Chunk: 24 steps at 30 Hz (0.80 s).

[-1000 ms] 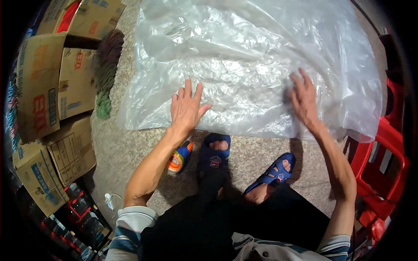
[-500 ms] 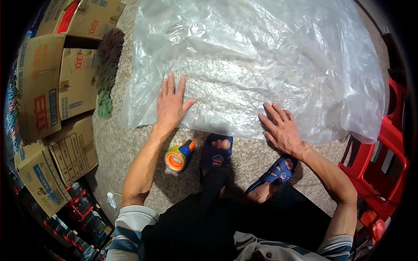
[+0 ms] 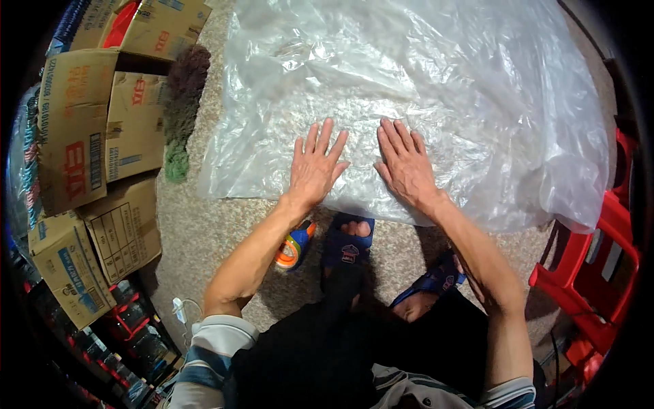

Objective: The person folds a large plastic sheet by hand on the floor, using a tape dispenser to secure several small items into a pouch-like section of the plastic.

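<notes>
A large, wrinkled sheet of clear plastic film (image 3: 490, 82) is spread over the floor in front of me. My left hand (image 3: 315, 167) lies flat on it near the close edge, fingers stretched out and apart. A short way to its right, my right hand (image 3: 407, 162) also rests flat on the film, with its fingers extended. Neither hand holds anything. Below my left wrist, partly hidden by the forearm, a tape dispenser (image 3: 295, 245) in orange, green and blue stands on the floor.
Cardboard boxes (image 3: 75, 129) are stacked along the left side. Beside them lies a dark, fluffy bundle (image 3: 187, 75) with a green end. Red plastic stools (image 3: 579, 273) stand at the right. My feet in blue sandals (image 3: 349, 238) are just short of the film's edge, on speckled floor (image 3: 204, 238).
My left hand has slid right across the film, and my right hand has moved left and a little farther forward. The hands are now closer together. The view has shifted slightly.
</notes>
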### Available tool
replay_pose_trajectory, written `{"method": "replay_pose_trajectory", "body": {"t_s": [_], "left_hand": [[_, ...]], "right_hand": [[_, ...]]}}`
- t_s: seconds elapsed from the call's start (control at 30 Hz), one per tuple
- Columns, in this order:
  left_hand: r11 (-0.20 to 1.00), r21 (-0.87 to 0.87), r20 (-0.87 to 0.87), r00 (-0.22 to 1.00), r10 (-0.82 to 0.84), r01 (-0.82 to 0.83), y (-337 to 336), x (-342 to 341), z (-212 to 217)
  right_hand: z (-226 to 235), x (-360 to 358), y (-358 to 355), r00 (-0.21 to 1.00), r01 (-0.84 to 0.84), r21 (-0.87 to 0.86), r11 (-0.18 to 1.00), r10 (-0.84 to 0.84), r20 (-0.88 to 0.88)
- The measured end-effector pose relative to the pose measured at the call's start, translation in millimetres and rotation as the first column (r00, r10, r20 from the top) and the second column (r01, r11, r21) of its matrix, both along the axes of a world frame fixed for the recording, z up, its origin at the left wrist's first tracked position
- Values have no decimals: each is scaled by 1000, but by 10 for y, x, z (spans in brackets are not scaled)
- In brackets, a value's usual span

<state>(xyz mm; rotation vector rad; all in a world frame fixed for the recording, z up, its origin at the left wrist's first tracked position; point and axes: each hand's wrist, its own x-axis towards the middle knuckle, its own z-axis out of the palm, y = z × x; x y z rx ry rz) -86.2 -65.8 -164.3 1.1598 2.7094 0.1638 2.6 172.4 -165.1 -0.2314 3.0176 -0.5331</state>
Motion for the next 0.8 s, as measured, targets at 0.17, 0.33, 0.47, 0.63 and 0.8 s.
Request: {"method": "replay_pose_trajectory", "body": {"t_s": [0.17,0.33,0.47,0.63,0.8], "left_hand": [[993,-58,94,989,111,-106,-113,26,53],[997,62,53,998,40,-43,27,-40,49],[999,44,24,999,27,-29,96,-199,53],[987,21,-32,987,159,-158,-69,-536,39],[964,65,-42,965,260,-257,-235,-756,39]], "right_hand": [[-20,46,-17,995,50,12,999,-51,85],[-22,76,-31,996,61,-2,998,-60,67],[-47,107,8,994,52,3,999,-52,92],[-31,94,20,990,59,3,998,-59,132],[-11,75,56,986,51,8,999,-52,159]]}}
